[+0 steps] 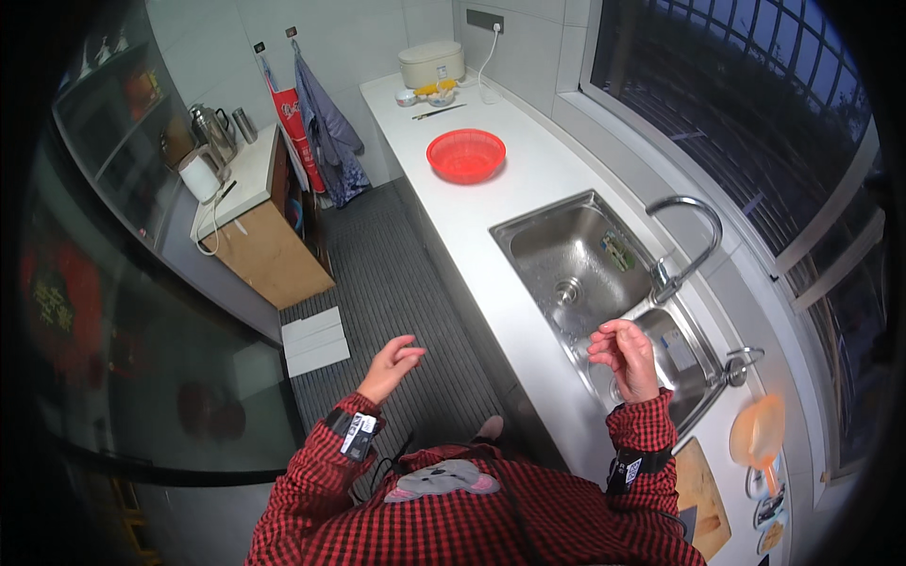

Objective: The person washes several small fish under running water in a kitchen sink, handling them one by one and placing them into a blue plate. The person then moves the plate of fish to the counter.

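My left hand (393, 366) is raised above the dark ribbed floor mat (382, 262), its fingers bent and apart with nothing in them. Over the smaller basin of the steel double sink (506, 228), my right hand (626, 357) hangs with curled fingers, and I see nothing held in it. The larger basin (545, 247) has wet walls, a drain (568, 290) and a printed sticker. A chrome faucet (697, 205) arches at the sink's wall side. Farther along the white counter (453, 219) sits a red plastic colander (466, 156).
A cream lidded appliance (432, 65), small bowls (405, 97) and chopsticks (439, 112) occupy the counter's far end. A wooden cutting board (701, 495) and an orange dipper (754, 431) are at right. Left stands a cabinet (262, 262) with a white kettle (201, 175). Aprons (325, 120) hang behind.
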`<state>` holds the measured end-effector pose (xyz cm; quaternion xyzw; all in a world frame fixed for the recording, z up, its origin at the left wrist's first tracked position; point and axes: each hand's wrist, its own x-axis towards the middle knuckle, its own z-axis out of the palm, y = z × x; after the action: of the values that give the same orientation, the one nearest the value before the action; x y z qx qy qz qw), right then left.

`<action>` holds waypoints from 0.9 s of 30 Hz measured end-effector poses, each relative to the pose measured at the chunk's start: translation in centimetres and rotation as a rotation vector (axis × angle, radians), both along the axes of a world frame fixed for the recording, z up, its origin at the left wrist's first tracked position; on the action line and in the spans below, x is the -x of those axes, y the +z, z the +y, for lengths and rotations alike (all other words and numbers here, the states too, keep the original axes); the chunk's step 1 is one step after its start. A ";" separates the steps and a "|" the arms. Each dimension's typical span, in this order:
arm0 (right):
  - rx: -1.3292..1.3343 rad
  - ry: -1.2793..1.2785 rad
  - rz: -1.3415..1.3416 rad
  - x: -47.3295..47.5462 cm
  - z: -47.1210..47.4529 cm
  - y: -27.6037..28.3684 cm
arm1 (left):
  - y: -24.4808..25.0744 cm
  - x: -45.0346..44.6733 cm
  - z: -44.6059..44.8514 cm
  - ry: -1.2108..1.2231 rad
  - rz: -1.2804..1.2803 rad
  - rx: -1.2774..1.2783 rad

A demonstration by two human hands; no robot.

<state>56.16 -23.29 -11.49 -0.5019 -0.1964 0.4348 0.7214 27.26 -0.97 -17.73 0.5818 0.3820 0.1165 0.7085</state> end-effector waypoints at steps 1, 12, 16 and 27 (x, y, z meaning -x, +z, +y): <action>-0.056 -0.003 -0.001 -0.9 0.9 0.4 | 0.8 -2.6 1.0 -0.063 -0.038 0.023; -0.105 -0.269 0.390 -8.7 5.5 -8.1 | 1.6 -24.1 4.1 -0.664 -0.434 0.133; 0.356 -0.639 0.632 -7.7 3.5 -15.6 | -3.7 -26.7 8.1 -0.801 -0.008 -1.121; 0.239 -0.877 0.506 -5.3 9.4 -12.1 | -14.5 -27.8 34.3 0.059 0.316 0.527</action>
<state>61.46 -13.85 -23.63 -0.4952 0.2638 0.2189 0.7983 55.06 33.36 -32.20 0.3776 0.5213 -0.0579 0.7631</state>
